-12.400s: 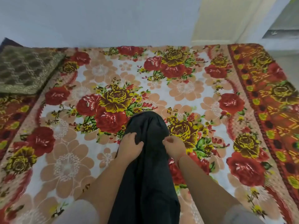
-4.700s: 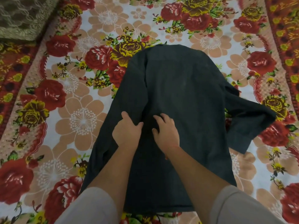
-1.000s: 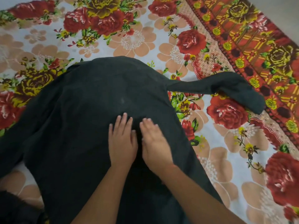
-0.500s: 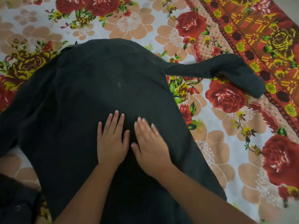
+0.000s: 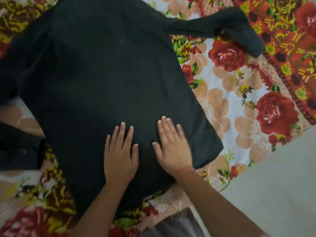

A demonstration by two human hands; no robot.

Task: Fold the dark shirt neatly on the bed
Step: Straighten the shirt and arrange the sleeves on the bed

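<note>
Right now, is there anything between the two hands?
In the head view, only a bare strip of the dark shirt separates the left hand and the right hand.

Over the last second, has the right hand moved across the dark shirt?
Yes. The right hand has slid down the dark shirt toward the person, away from the pale speck and nearer the hem.

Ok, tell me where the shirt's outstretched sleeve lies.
In the head view, the sleeve lies upper right, running from the dark shirt over the floral bedsheet, beyond the right hand.
</note>
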